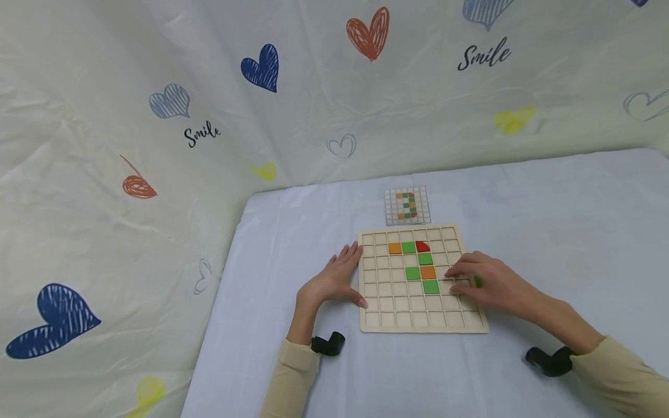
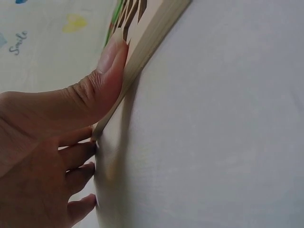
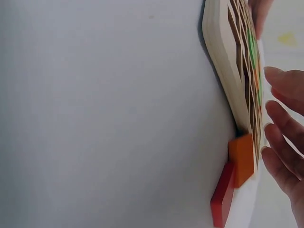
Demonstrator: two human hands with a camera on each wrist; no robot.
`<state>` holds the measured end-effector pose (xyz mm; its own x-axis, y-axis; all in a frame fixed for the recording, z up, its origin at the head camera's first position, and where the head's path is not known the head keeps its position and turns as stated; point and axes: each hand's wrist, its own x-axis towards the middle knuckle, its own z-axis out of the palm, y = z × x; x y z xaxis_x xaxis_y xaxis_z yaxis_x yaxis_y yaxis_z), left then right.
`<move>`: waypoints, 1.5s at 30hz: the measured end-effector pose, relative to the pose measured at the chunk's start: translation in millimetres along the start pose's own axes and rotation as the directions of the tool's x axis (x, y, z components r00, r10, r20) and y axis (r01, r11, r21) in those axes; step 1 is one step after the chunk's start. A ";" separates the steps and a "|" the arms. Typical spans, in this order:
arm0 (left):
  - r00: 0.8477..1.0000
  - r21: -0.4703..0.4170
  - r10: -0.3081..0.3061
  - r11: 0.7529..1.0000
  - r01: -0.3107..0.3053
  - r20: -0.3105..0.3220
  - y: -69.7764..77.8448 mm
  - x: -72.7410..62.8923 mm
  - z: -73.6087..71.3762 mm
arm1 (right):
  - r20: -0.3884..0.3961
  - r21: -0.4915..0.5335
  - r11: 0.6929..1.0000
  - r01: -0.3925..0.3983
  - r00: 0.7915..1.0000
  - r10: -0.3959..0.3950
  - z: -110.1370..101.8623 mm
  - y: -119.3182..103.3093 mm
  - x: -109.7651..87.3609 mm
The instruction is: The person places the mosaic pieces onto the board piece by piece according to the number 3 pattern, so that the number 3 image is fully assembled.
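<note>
A square wooden grid board point(image 1: 372, 291) lies on the white-covered table. Set into its cells are several green tiles point(image 1: 431, 287), orange tiles point(image 1: 427, 272) and a red piece with a rounded corner point(image 1: 421, 247). Along the board's left edge rests my left hand point(image 1: 334, 283), fingers extended and thumb touching near the front corner. My right hand point(image 1: 486, 280) hovers over the right part of the grid, thumb and fingers apart with nothing between them. Beneath it, a green piece point(image 1: 478, 282) peeks out at the right edge. In the right wrist view, an orange tile point(image 3: 241, 159) and a red tile point(image 3: 222, 197) lie beside the board.
Behind the board lies a small pattern card point(image 1: 407, 205) with a printed grid of coloured squares. A white cloth backdrop point(image 1: 303, 116) with hearts and lettering stands along the back and left. Black wrist cameras point(image 1: 329, 344) sit at both sleeves.
</note>
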<state>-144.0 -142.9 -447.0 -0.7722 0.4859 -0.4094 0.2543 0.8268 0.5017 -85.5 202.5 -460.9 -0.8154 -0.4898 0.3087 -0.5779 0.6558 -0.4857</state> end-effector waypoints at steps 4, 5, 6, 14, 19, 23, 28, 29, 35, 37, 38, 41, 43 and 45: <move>1.000 0.006 0.001 1.000 -0.001 0.004 0.6 -0.4 -1.3 | -0.032 -0.040 0.999 0.000 0.999 -0.002 -4.0 7.3 -9.3; 1.000 0.006 0.002 1.000 -0.002 0.004 0.6 -0.5 -1.4 | -0.041 -0.053 0.999 0.005 0.999 -0.007 -4.8 9.5 -11.5; 1.000 0.006 0.004 1.000 -0.004 0.003 0.4 -0.5 -1.2 | -0.052 -0.063 0.998 0.009 0.999 -0.013 -5.9 11.2 -13.7; 1.000 -0.015 -0.003 1.000 0.003 -0.003 0.8 -0.6 0.0 | -0.102 -0.072 0.997 0.007 0.995 -0.015 -15.0 19.5 -28.5; 1.000 -0.016 0.000 1.000 0.000 -0.006 0.5 -0.5 -0.9 | -0.105 -0.088 0.996 -0.017 0.994 0.007 -16.9 24.5 -30.3; 1.000 -0.020 0.006 1.000 -0.006 -0.008 -0.6 -0.4 -1.1 | -0.102 -0.087 0.995 -0.042 0.994 0.033 -15.2 28.8 -28.9; 1.000 -0.014 0.007 1.000 -0.007 -0.012 -1.7 0.2 0.8 | -0.107 -0.091 0.995 -0.039 0.994 0.030 -13.2 30.5 -28.1; 1.000 -0.011 0.005 1.000 -0.006 -0.013 -1.9 0.6 1.4 | -0.110 -0.093 0.995 -0.035 0.994 0.025 -13.2 30.4 -28.0; 1.000 -0.007 0.001 1.000 -0.001 -0.008 -1.8 1.7 1.4 | -0.119 -0.080 0.997 -0.017 0.993 0.007 -12.7 32.2 -28.1; 1.000 0.001 0.003 1.000 -0.003 -0.010 -1.4 1.7 1.0 | -0.118 -0.080 0.997 -0.014 0.993 0.004 -12.7 32.7 -27.9; 1.000 0.006 0.004 1.000 -0.004 -0.010 -1.0 1.6 0.8 | -0.117 -0.083 0.996 -0.014 0.993 0.005 -12.6 32.7 -28.1; 1.000 0.011 0.009 1.000 -0.009 -0.013 -1.0 2.1 0.9 | -0.110 -0.089 0.996 -0.023 0.994 0.013 -12.4 32.9 -28.3; 1.000 0.006 0.007 1.000 -0.007 -0.011 -0.9 2.1 1.0 | -0.105 -0.094 0.995 -0.031 0.994 0.021 -12.2 32.6 -28.7; 1.000 -0.001 0.005 1.000 -0.005 -0.010 -1.1 1.9 1.3 | -0.101 -0.090 0.995 -0.035 0.995 0.026 -11.9 32.2 -29.1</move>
<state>-145.1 -142.5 -449.3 -0.7769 0.4869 -0.3992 0.2574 0.8243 0.5043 -80.8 244.7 -475.8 -0.8297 -0.4117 0.3770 -0.5495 0.7217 -0.4210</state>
